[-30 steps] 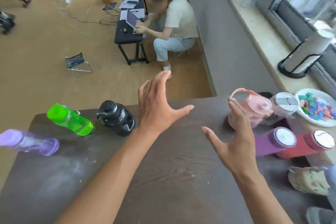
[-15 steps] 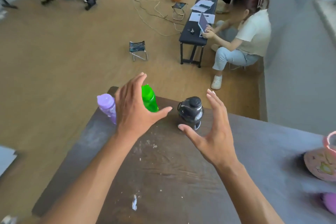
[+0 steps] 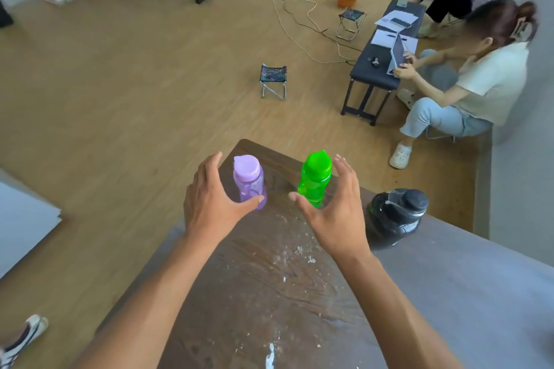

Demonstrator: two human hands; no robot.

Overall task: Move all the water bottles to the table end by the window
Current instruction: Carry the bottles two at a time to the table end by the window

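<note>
A purple bottle [image 3: 249, 180] and a green bottle [image 3: 315, 177] stand upright near the far left corner of the dark wooden table [image 3: 299, 293]. My left hand [image 3: 215, 204] is open and curved around the purple bottle, thumb in front of its base; contact is unclear. My right hand [image 3: 332, 209] is open beside the green bottle, thumb at its lower part, fingers on its right. A black jug [image 3: 395, 216] with a carry strap stands to the right of my right hand.
The table's corner and left edge lie just beyond the two bottles, with wooden floor below. White crumbs dot the tabletop. A seated person [image 3: 467, 81] at a low black bench [image 3: 377, 66] and a folding stool [image 3: 273, 81] are on the floor beyond.
The view swung left, away from the window end. Both hands moved forward and left, from near the black jug to either side of the purple and green bottles.
</note>
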